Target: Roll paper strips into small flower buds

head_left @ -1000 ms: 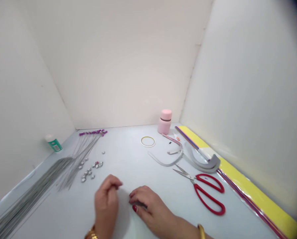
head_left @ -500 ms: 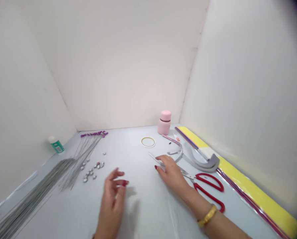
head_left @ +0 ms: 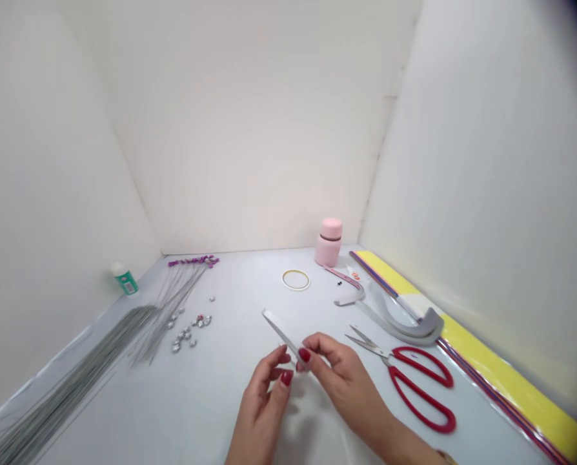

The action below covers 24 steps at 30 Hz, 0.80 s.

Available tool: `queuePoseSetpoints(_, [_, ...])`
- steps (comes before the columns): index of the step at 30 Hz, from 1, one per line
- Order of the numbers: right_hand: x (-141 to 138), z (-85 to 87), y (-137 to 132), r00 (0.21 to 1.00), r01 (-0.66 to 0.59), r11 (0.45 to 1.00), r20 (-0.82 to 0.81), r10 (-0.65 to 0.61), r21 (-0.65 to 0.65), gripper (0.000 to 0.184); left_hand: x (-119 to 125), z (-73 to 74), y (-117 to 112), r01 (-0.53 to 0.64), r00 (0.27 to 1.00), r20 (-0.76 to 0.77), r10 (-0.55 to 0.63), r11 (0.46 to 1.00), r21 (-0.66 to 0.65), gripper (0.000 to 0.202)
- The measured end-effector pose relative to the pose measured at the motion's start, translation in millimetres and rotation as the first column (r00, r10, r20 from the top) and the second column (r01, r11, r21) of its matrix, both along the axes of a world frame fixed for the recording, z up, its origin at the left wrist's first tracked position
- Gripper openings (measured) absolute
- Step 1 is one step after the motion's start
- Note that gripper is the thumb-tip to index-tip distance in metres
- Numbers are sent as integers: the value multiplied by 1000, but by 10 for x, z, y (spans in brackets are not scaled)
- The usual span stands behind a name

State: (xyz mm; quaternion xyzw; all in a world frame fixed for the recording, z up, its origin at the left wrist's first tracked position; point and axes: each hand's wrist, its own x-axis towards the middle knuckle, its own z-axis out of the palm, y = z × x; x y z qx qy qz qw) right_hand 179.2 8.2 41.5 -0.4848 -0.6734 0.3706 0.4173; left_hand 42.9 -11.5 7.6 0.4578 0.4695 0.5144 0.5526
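Note:
A thin silvery-grey paper strip (head_left: 279, 332) is pinched between the thumb and fingers of my right hand (head_left: 344, 381), its far end pointing up and left above the table. My left hand (head_left: 262, 407) is close beside the strip's near end, fingers curled but apart, with nothing visible in it. Whether its fingertips touch the strip I cannot tell. Red-handled scissors (head_left: 397, 368) lie to the right of my right hand, blades parted. Longer grey curled strips (head_left: 399, 326) rest behind the scissors.
A tape ring (head_left: 296, 288) lies ahead, with a pink bottle (head_left: 328, 244) behind it. Silver folded stars (head_left: 184, 334), grey wires (head_left: 99, 361), purple-tipped stems (head_left: 194, 261) and a glue stick (head_left: 124, 279) are at left. Yellow sheets in plastic (head_left: 525, 394) line the right side.
My right hand has lifted the strip off the table and drawn it nearer, clear of the scissors. My left hand has moved right, close to it. The view has shifted slightly.

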Motion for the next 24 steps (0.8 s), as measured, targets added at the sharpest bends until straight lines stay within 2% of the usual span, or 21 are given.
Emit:
queuePoseSetpoints(2, [-84,-22,-95,964,-117,982,-255,77,-146,23,-18,48,18,42,999,4,-43,994,102,28])
queuePoseSetpoints(5, [-152,-154,-128,910,-195,947,-407,78,-255,25,-76,51,38,48,998,-51,-42,989,137,21])
queuePoseSetpoints(7, [-168,-247,-122,922,-192,943,-379,78,-273,24,-109,3,51,31,999,-40,-27,997,78,21])
queuePoseSetpoints(13, [-172,-394,-126,988,-98,977,-138,72,-188,24,-177,-119,109,21,999,-30,-23,998,-62,25])
queuePoseSetpoints(18, [-170,-425,-124,985,-81,969,-168,42,-233,23,-203,-105,114,33,998,-51,-39,993,-112,24])
queuePoseSetpoints(24, [-157,-419,-115,960,-107,940,-279,13,-324,18,-223,-89,114,102,990,-96,-104,994,-32,24])
